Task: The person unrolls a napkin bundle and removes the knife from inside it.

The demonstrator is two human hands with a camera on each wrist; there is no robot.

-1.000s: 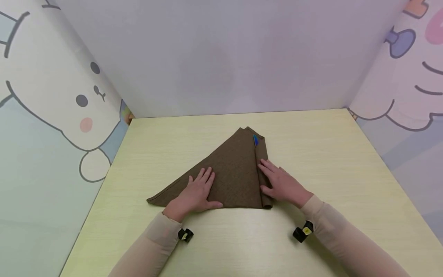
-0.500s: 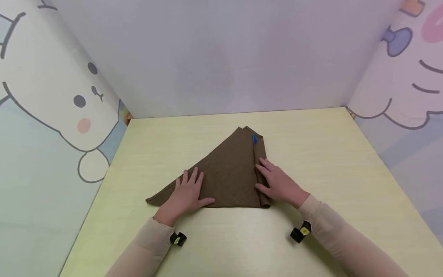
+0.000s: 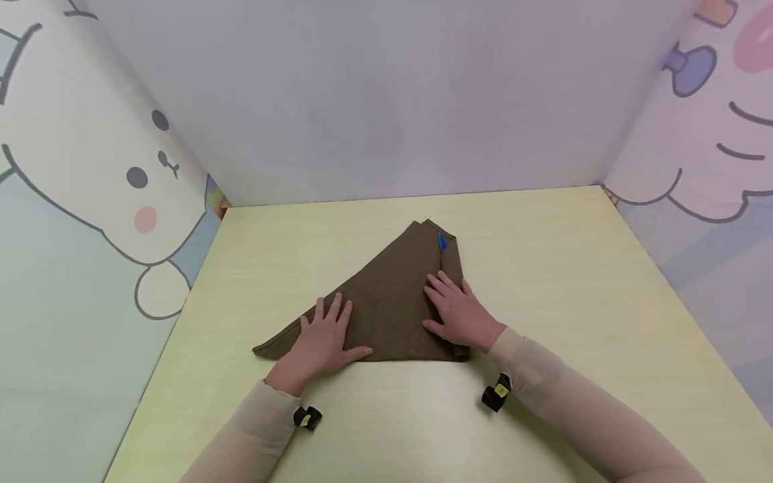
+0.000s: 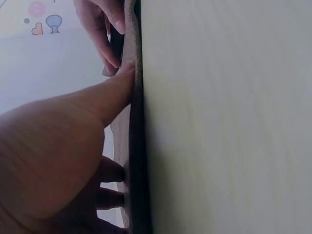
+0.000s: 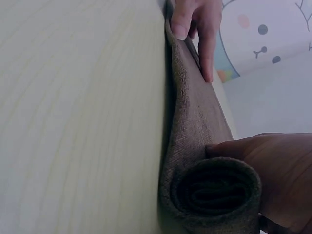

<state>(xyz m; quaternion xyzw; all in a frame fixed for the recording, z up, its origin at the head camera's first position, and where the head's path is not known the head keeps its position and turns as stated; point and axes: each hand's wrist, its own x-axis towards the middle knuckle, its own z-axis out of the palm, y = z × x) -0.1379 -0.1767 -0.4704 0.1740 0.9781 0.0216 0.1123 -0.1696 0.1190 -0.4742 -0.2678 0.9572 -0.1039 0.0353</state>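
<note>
A brown cloth (image 3: 392, 302) lies folded in a rough triangle, its long point to the left. Along its right side runs a rolled edge, whose spiral end (image 5: 214, 192) shows in the right wrist view. My left hand (image 3: 320, 345) rests with spread fingers on the cloth's left part, thumb along the near edge. Across the roll reaches my right hand (image 3: 461, 316), its fingertips on the flat cloth just left of it. Near the top of the roll a small blue patch (image 3: 443, 241) peeks out of the fold.
The pale wooden table (image 3: 543, 255) extends around the cloth on all sides. A plain wall (image 3: 386, 100) stands behind it, with cartoon-printed panels (image 3: 90, 201) at the left and right. Small black cameras (image 3: 496, 393) hang at both wrists.
My left hand has slid left along the cloth. The right hand has shifted left, from the roll to over it with fingertips on the flat part. The cloth keeps its shape.
</note>
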